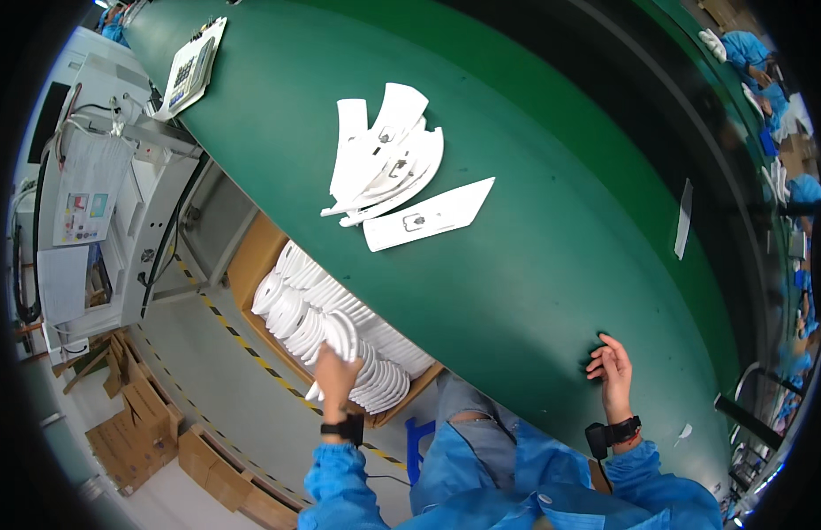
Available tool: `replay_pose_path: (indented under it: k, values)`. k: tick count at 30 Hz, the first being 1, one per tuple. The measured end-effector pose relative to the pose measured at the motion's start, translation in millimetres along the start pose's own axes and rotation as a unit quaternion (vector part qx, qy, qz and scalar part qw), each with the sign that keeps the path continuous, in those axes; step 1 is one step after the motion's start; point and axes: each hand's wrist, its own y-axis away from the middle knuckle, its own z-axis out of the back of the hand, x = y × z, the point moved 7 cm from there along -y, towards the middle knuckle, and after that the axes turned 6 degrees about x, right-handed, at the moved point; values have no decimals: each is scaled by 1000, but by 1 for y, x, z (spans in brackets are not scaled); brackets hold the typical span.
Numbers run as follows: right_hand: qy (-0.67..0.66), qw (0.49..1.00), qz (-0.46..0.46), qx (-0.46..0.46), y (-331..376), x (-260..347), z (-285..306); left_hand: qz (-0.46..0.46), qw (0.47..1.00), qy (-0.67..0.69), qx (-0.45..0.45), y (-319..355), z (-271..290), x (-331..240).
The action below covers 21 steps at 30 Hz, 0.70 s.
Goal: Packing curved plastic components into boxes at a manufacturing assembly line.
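My left hand (338,378) reaches down into a cardboard box (248,256) beside the table. Its fingers are closed round a white curved plastic part (345,334), though the fingertips are partly hidden. Rows of similar white parts (388,349) stand packed tightly in that box. Over the green table (516,309), my right hand (613,369) holds nothing; its fingers are loosely bent and apart. Farther off on the tabletop lies a loose pile of white curved parts (384,159). Nearer than the pile is a single flat white piece (428,216) with a small dark marking.
A clipboard with a calculator (188,75) lies at the table's far left. Left of the table stands a grey machine frame (150,208) with cables. Flattened cardboard boxes (132,433) are on the floor. Beside my legs is a blue stool (416,446). Other people (764,75) work at the right.
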Motion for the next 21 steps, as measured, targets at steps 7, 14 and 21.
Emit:
replay_pose_path:
  k: [7,14,21]
  values:
    - [24,1000,-9,-18,1,2,-1,-114,960,-182,179,-70,-174,-22]
    - [19,999,-28,-29,2,-1,-6,-168,976,-119,72,-94,-227,-6]
    - [22,998,-14,-54,1,0,3,-183,946,-246,-102,-55,-207,-29]
